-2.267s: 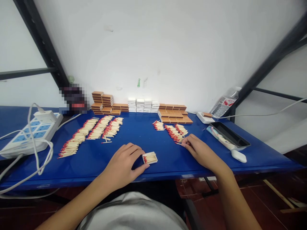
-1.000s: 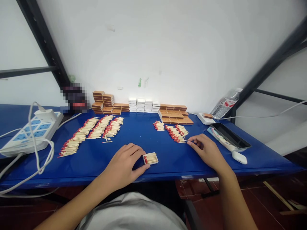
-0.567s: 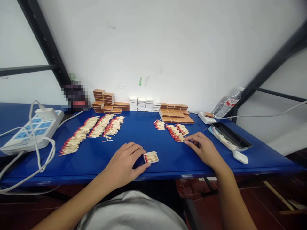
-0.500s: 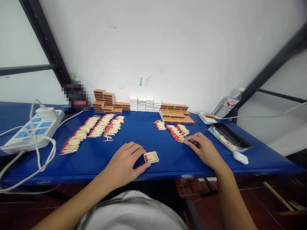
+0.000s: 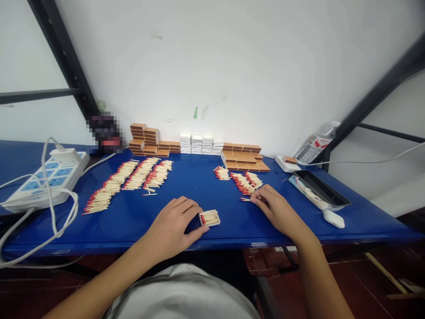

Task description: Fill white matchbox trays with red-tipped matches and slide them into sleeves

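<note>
My left hand (image 5: 174,223) rests on the blue table (image 5: 133,221) with fingers and thumb closed on a small white matchbox tray (image 5: 209,218) partly filled with red-tipped matches. My right hand (image 5: 277,208) lies to the right, its fingertips pinched on a match or two (image 5: 245,199) at the near edge of a small pile of matches (image 5: 244,182).
Long rows of matches (image 5: 129,179) lie at the left. Orange matchbox sleeves (image 5: 148,141), white trays (image 5: 201,145) and more orange sleeves (image 5: 242,159) are stacked by the wall. A power strip with cables (image 5: 43,179) sits far left; a black tray (image 5: 320,188) and a bottle (image 5: 314,146) sit right.
My right hand slid along the near edge of the small match pile and has drawn a match out toward me and leftward. My left hand and the tray stayed put.
</note>
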The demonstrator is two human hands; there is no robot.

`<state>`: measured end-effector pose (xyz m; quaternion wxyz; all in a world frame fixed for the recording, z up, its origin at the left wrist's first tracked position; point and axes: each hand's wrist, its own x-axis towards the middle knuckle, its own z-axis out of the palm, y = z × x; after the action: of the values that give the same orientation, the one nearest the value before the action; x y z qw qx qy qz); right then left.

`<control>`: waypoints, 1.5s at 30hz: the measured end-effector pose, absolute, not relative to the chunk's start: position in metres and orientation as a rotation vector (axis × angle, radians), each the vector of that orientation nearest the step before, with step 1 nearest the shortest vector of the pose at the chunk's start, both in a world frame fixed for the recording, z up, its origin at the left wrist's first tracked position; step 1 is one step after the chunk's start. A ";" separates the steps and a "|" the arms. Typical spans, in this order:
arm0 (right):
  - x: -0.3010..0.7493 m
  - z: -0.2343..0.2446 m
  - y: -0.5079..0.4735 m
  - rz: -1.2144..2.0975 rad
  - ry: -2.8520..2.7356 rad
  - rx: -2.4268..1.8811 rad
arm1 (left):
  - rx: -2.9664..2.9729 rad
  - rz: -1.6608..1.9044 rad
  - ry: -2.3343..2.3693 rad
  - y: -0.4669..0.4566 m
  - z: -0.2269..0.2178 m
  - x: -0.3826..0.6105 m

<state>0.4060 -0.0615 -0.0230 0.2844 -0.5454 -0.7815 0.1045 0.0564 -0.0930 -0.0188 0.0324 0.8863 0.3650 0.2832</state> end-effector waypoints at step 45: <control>0.339 0.002 -0.088 0.579 -2.378 -1.229 | 2.736 0.852 1.121 -0.093 -0.016 0.057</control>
<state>0.3387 -0.0879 0.0016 0.2002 -0.4397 -0.8507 0.2071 0.0569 -0.0931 -0.0160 0.0324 0.8886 0.3642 0.2769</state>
